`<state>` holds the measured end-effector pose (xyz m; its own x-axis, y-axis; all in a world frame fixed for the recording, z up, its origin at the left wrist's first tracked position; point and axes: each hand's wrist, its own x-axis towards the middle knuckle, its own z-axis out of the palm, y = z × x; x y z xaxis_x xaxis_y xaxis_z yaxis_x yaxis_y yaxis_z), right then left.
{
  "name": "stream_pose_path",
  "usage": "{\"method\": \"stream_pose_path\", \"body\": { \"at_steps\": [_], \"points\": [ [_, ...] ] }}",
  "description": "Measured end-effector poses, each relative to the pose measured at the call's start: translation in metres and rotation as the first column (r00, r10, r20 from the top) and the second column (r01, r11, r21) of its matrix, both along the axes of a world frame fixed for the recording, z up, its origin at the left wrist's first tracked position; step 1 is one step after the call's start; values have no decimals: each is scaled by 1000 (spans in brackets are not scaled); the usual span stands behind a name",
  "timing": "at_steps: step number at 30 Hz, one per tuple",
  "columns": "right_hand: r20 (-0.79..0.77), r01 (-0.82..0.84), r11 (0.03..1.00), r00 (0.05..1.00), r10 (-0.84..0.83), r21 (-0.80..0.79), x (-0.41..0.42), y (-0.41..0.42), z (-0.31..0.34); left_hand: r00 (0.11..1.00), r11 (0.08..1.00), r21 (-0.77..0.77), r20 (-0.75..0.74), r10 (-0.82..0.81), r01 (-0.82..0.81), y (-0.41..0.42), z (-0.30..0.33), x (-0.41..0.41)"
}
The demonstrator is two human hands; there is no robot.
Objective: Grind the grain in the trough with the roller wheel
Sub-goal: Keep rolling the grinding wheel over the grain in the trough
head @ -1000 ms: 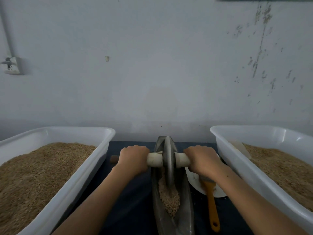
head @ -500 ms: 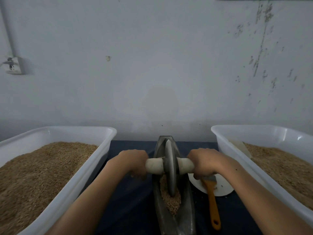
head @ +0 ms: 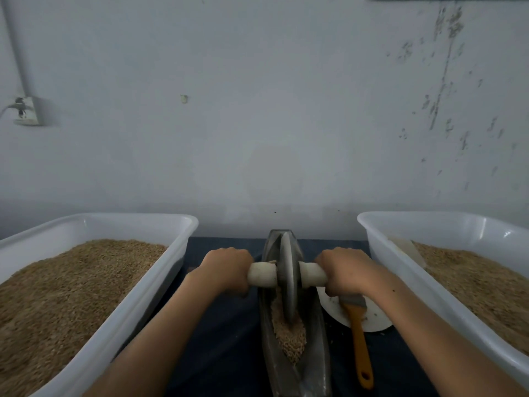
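Left hand [head: 226, 270]: gripping the left end of the pale handle [head: 262, 277] with fingers curled over it, knuckles facing up.
Right hand [head: 345, 272]: gripping the right end of the same handle, fingers wrapping round it.
Roller wheel [head: 287, 282]: standing upright on edge in the trough, its lower rim sitting in the grain; the handle is passing through its middle.
Trough [head: 316, 336]: a narrow grey metal channel lying on the dark tabletop [head: 223, 353], running away from the person between the two tubs.
Grain [head: 289, 336]: lying heaped in the trough's groove, mostly on the near side of the wheel.
Left tub [head: 137, 299]: white plastic, holding brown grain.
Right tub [head: 400, 265]: white plastic, also holding grain.
Brush [head: 359, 336]: orange-handled, lying just right of the trough with its head resting on a white plate [head: 375, 319].
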<state>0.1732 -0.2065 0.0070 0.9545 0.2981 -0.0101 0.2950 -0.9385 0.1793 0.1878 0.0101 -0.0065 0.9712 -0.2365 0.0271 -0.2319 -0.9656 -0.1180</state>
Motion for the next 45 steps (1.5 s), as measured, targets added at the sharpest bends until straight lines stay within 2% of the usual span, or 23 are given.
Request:
{"method": "stream_pose_path", "body": {
  "at_steps": [3,5,9,12,15,17,20,22,24,26,29,31,34,37,40,43,45],
  "points": [
    [-140,17,1000,990,-20,-23,-5,2,6,980,998,-69,-198,-13,0,3,4,-4],
    [-136,23,1000,990,-25,-18,-4,2,5,984,998,-58,-179,-10,0,3,4,-4],
    [71,19,1000,997,-20,16,3,1,-6,994,1000,-9,109,9,-8,-3,-4,1],
    [250,44,994,966,-68,98,9,3,-17,937,999,-32,349,22,-11,-7,-14,3],
    [288,33,991,955,-69,127,10,3,-21,911,999,-32,411,-4,19,-7,-17,2],
    [224,21,996,974,-39,81,8,1,-16,946,999,-12,324,-32,38,-5,-12,2],
    [44,5,1000,999,-5,-2,2,1,-3,999,999,-25,22,-26,26,-1,0,0],
    [-72,10,1000,997,-12,-20,-1,2,2,983,998,-69,-181,-10,-2,2,4,-2],
    [-121,13,1000,992,-16,-23,-1,2,3,957,995,-103,-290,-12,-19,2,5,-4],
    [-91,7,1000,996,-8,-12,2,1,1,973,996,-86,-230,0,-20,0,5,-4],
    [58,-15,999,998,13,40,8,-1,-8,998,1000,-19,53,18,-17,-5,-1,-2],
    [205,-15,995,979,-6,97,11,-1,-16,971,1000,-18,239,14,-10,-8,-7,0],
    [329,-16,990,944,-31,141,14,0,-24,943,999,-48,332,7,9,-9,-12,2],
    [280,-23,995,960,-5,97,9,-1,-18,969,999,-30,248,-17,25,-6,-8,1],
    [80,-31,1000,996,31,1,3,0,-5,1000,999,-42,-10,-19,19,-3,2,-2],
    [-117,-12,1000,993,11,-13,-2,1,3,965,996,-85,-260,-19,-3,0,7,-6],
    [-124,-5,999,992,1,-32,-3,3,4,953,995,-101,-301,-12,-19,0,7,-7]
  ]
}}
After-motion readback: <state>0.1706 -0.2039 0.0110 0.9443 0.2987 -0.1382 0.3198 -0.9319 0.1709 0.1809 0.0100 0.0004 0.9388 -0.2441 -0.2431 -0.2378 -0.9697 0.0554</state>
